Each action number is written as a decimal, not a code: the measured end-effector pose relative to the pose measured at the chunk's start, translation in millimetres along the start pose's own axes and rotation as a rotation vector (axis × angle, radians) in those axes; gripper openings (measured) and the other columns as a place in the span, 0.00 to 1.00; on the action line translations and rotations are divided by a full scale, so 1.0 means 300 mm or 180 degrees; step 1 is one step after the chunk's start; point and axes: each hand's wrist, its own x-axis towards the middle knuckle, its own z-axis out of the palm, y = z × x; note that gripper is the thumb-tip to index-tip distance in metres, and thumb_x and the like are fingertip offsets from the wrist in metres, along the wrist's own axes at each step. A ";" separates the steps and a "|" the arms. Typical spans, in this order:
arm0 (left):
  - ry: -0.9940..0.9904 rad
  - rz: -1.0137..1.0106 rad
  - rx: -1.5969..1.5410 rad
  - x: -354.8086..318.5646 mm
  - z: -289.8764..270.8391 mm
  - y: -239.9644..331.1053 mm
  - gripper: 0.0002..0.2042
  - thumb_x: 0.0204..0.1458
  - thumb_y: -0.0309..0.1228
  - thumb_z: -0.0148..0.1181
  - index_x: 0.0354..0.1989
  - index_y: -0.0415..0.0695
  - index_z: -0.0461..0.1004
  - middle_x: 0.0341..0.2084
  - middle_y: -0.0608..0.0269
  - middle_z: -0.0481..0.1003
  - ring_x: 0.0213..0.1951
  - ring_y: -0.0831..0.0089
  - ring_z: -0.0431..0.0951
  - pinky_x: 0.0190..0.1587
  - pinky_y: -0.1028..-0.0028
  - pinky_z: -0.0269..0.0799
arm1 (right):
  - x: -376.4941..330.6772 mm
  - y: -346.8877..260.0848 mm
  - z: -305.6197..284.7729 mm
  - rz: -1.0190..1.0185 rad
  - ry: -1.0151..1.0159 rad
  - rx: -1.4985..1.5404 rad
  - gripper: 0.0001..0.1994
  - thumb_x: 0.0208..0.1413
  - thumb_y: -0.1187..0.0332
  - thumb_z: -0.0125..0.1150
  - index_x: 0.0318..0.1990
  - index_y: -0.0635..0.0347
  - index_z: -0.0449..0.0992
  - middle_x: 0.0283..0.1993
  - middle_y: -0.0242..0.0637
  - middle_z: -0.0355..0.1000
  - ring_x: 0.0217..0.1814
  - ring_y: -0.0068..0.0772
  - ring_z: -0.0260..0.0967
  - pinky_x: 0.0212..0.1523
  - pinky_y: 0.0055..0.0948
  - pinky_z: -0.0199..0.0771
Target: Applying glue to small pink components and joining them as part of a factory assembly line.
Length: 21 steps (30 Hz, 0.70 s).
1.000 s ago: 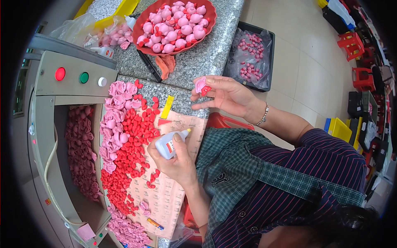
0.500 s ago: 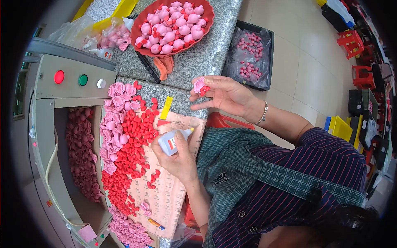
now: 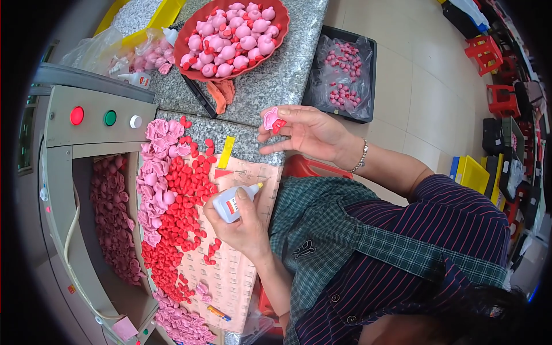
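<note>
My left hand is closed around a white squeeze bottle with a yellow-tipped nozzle, over the pale pink, marked work mat. Above and to the right, my right hand pinches a small pink moulded piece with a red piece against it, other fingers extended. The nozzle points toward the right hand but stays apart from the pieces. Left of the bottle lie many small red pieces, bordered by pink ruffled pieces. Another pink heap lies at the bottom.
A red scalloped bowl of pink rounded pieces stands on the speckled counter. A grey machine frame with coloured buttons stands left, with pink pieces inside. A black crate and a red stool are beside the counter.
The whole view has shifted slightly, so the counter things sit a little farther left. Both hands keep nearly the same pose and still hold the same things.
</note>
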 end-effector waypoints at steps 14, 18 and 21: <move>-0.0224 -0.0137 -0.0302 0.002 0.001 -0.023 0.13 0.55 0.28 0.65 0.43 0.36 0.68 0.37 0.58 0.74 0.36 0.75 0.75 0.38 0.74 0.75 | 0.005 0.004 -0.019 0.0060 -0.0097 0.0025 0.18 0.67 0.66 0.50 0.58 0.70 0.68 0.50 0.50 0.73 0.57 0.48 0.71 0.63 0.63 0.66; -0.0130 -0.0043 -0.0012 0.011 -0.009 -0.034 0.13 0.56 0.28 0.64 0.43 0.36 0.68 0.37 0.57 0.74 0.36 0.75 0.75 0.38 0.74 0.75 | 0.003 0.002 -0.021 0.0032 -0.0152 0.0034 0.18 0.67 0.66 0.50 0.58 0.70 0.68 0.50 0.50 0.73 0.57 0.48 0.71 0.63 0.63 0.66; 0.0023 -0.0299 -0.0361 0.002 -0.004 0.002 0.13 0.56 0.27 0.63 0.44 0.36 0.68 0.37 0.57 0.74 0.37 0.73 0.75 0.40 0.73 0.75 | 0.001 0.001 -0.020 0.0040 -0.0150 0.0043 0.18 0.67 0.66 0.50 0.58 0.71 0.68 0.50 0.50 0.73 0.57 0.48 0.71 0.63 0.63 0.66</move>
